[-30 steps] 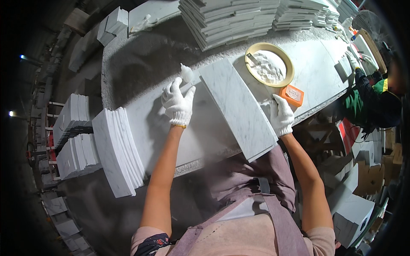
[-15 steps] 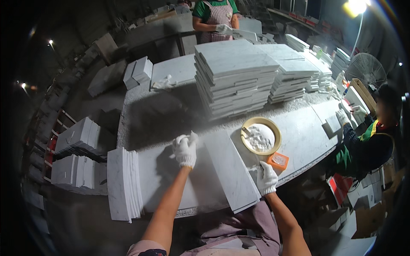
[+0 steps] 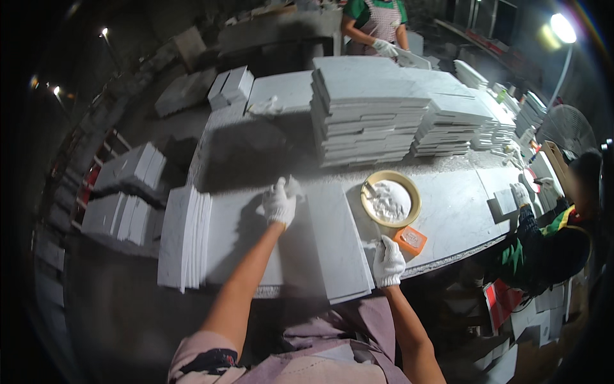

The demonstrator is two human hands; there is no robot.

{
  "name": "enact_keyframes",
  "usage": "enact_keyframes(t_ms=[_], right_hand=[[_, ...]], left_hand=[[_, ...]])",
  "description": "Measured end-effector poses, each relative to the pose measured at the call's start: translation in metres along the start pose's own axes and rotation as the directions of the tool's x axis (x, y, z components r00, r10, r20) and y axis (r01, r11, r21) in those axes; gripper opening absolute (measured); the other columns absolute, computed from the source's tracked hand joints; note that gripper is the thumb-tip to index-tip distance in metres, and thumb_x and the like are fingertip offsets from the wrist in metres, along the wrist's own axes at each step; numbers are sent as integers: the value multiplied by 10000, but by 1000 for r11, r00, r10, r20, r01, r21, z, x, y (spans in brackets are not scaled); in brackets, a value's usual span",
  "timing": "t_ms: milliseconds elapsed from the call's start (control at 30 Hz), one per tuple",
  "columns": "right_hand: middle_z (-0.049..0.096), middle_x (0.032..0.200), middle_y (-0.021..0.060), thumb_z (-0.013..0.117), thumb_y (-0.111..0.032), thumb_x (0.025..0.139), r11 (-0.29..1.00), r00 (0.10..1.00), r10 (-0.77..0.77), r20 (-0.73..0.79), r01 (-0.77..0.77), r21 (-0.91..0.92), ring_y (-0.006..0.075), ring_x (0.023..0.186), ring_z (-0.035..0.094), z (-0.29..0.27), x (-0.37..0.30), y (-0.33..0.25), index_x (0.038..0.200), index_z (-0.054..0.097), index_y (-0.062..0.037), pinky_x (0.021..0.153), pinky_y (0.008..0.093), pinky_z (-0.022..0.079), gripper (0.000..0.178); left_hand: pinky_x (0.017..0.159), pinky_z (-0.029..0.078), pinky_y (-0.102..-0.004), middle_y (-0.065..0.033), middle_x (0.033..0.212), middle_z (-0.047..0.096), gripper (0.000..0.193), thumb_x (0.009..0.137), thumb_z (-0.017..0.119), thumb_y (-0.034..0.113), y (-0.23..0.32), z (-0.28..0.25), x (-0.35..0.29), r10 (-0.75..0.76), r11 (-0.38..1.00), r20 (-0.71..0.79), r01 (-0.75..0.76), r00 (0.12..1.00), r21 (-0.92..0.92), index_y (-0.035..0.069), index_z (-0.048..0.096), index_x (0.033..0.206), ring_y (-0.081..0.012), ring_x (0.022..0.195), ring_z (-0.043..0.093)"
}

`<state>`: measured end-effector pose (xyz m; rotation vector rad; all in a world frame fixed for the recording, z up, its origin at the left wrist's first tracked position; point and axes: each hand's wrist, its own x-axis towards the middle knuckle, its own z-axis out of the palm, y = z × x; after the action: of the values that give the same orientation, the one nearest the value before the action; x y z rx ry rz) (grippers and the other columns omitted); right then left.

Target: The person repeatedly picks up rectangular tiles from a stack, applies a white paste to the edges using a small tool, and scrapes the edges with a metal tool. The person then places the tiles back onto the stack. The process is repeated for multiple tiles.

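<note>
A white knitted glove covers my left hand point(image 3: 279, 203), its fingers closed round a small pale piece that blurs into the glove. It is just above the pale tabletop point(image 3: 246, 237), left of a long white marble tile point(image 3: 336, 237). My right hand point(image 3: 389, 264), also gloved, is closed by the tile's right edge, with a thin, greyish blade-like tool point(image 3: 369, 244) poking out leftward. Beyond this hand stands a cream bowl point(image 3: 417, 203) of white powder or paste point(image 3: 389, 205), a tool leaning in it. An orange box point(image 3: 410, 240) sits beside the bowl.
Tall stacks of marble tiles point(image 3: 368, 121) stand at the back. More tiles point(image 3: 182, 240) lean together at the left edge. A co-worker point(image 3: 377, 25) handles a tile across the table; another person point(image 3: 550, 237) works at the right, near a fan point(image 3: 566, 131).
The view has shifted, so most of the scene sits a little differently. My left hand has moved slightly away from me, still closed. The right hand stays beside the tile and bowl.
</note>
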<state>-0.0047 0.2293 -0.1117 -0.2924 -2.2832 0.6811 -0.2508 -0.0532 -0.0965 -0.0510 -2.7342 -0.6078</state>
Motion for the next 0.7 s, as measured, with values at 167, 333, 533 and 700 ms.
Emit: enact_keyframes(t_ms=[167,333,533,700], right_hand=[[757,1066,131,673,-136,1004,995,994,54,96,-62,73,332,940,744,-1,0,0,1240,688,-92,836,431,590,241],[755,1062,134,690,-122,988,998,997,24,79,-29,58,331,922,745,1,2,0,1234,694,-97,818,433,593,247],[738,1024,140,672,-97,999,999,998,-47,49,45,29,334,888,741,1,5,-1,1215,698,-60,775,410,597,221],[737,1023,133,677,-99,1000,999,997,-35,72,34,18,323,895,742,1,3,-1,1220,700,-53,791,400,600,226]], left_hand=[[1056,464,-514,-128,1204,729,429,902,742,362,4,4,11,-65,998,34,65,997,11,180,701,1288,-369,1195,643],[995,492,-502,-146,1140,750,415,920,708,433,15,5,13,13,999,-43,-14,999,-34,154,740,1226,-371,1119,674],[971,537,-488,-189,1191,757,503,913,728,477,6,-2,32,-274,859,102,291,956,-421,71,728,1209,-392,1130,704],[908,525,-403,-116,1125,750,465,921,750,408,-45,-14,49,-282,747,189,339,940,-572,58,699,1223,-247,1054,698]])
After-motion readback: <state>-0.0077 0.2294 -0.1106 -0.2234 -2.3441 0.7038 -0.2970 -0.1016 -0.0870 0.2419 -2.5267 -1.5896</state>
